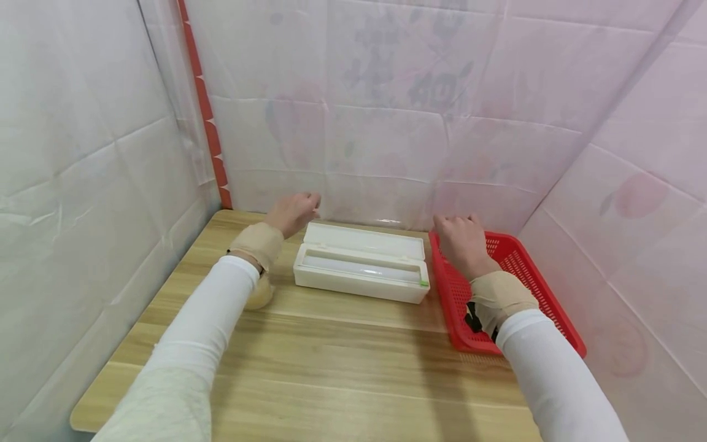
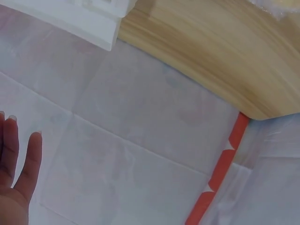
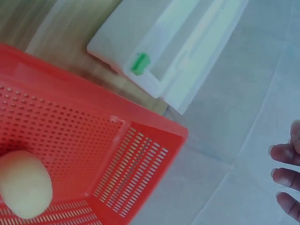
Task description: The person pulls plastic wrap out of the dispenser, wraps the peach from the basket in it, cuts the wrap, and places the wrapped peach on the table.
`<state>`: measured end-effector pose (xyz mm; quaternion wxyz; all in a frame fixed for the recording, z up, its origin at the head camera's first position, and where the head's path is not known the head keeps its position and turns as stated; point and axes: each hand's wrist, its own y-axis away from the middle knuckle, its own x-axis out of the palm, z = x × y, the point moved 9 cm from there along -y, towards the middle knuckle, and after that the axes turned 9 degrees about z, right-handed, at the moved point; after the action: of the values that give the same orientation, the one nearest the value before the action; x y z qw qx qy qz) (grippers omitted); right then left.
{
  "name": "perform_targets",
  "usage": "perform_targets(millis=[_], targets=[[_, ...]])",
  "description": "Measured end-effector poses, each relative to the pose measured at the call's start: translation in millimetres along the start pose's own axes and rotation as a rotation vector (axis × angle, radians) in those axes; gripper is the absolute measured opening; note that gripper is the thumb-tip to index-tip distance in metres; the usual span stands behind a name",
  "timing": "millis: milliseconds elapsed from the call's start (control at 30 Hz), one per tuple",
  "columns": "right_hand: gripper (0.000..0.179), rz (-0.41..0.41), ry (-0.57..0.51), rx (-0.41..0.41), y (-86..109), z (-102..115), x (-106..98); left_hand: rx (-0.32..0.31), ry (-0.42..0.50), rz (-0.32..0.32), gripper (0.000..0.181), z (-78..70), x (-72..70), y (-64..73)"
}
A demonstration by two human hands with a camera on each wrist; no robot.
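Observation:
A white cling film dispenser box [image 1: 361,293] sits in the middle of the table with its lid [image 1: 364,240] tipped back. Inside it lies a pale roll [image 1: 359,266], and a green slider [image 1: 424,283] is at its right end. My left hand [image 1: 295,213] is raised behind the box's left end; its fingers [image 2: 33,164] are loosely extended, holding nothing. Over the far left corner of the red basket [image 1: 450,319] hovers my right hand [image 1: 461,242], fingers relaxed and holding nothing. A pale, smooth, potato-like item [image 3: 26,184] lies in the basket.
Beneath my left wrist, partly hidden, a yellowish rounded item [image 1: 261,293] rests on the wooden table [image 1: 331,362]; clear film shows around it [image 2: 281,4] in the left wrist view. White plastic sheeting [image 1: 386,141] encloses the back and sides, with a red strip [image 1: 207,110] at left.

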<state>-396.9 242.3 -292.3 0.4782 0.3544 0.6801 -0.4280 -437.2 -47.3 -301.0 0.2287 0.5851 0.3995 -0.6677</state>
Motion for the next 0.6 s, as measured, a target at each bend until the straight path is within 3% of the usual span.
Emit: perform_targets(millis=[200,600], targets=[[0.006,0.013,0.012,0.008,-3.1,-2,-15,0.035,-0.031,-0.075,0.023,-1.5,-20.0,-0.6],[0.008,-0.021,0.033,0.014,-7.6,-7,-43,0.042,0.087,-0.059,0.026,6.1,-50.2,-4.7]])
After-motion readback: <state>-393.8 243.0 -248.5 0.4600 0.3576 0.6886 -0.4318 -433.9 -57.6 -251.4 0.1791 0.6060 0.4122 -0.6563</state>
